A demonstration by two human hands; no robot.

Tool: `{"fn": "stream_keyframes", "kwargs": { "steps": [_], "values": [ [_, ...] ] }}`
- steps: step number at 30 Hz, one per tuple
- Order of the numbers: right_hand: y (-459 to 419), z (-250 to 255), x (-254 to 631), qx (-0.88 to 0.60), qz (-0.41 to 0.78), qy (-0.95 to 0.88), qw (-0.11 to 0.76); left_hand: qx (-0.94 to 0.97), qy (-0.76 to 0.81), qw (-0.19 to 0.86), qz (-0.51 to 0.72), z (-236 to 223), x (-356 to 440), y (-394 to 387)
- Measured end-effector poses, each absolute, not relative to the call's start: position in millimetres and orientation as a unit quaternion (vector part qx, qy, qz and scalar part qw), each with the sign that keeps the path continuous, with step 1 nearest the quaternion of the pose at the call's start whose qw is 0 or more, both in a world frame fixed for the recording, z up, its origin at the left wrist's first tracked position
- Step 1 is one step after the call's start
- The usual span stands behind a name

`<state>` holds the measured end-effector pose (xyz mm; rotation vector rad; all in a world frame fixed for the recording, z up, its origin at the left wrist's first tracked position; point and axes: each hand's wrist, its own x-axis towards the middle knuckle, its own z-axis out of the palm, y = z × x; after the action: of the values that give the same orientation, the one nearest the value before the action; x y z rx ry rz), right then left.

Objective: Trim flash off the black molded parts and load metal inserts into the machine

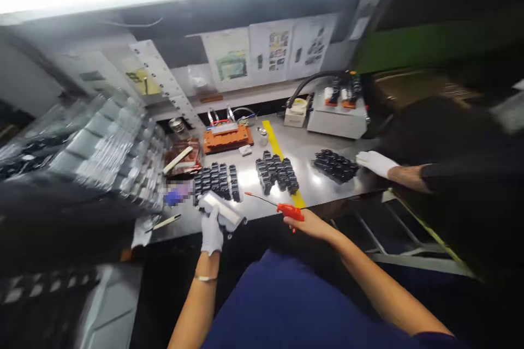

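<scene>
My left hand (212, 233), in a white glove, is closed on a pale rectangular part (223, 211) with dark ends, held over the bench's front edge. Bare, my right hand (309, 224) grips a red air blow gun (290, 211); its thin metal nozzle points left toward the pale part, with a gap between them. Behind the pale part lie rows of black parts (215, 177). A second group of black parts (278, 172) rests in the middle, beyond the blow gun. What the black parts are I cannot make out.
A co-worker's gloved hand (374, 162) is beside more black parts (334, 166) at the right. An orange fixture (228, 139) stands at the back. Stacked clear trays (110, 147) rise on the left. A grey box (338, 120) sits at the back right of the metal bench (249, 207).
</scene>
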<state>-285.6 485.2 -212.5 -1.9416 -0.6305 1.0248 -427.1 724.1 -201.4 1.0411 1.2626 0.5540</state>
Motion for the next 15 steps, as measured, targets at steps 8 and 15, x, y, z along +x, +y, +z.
{"fn": "stream_keyframes", "kwargs": {
  "steps": [8,15],
  "values": [
    [502.7,-213.1,-299.4,-0.795,0.412,-0.364,0.256,0.374,0.54,0.66,0.363,-222.0,-415.5,765.9],
    [502.8,-210.5,-291.8,-0.81,0.393,-0.375,0.22,0.374,0.545,0.656,0.365,-226.4,-421.8,763.1]
  ]
}}
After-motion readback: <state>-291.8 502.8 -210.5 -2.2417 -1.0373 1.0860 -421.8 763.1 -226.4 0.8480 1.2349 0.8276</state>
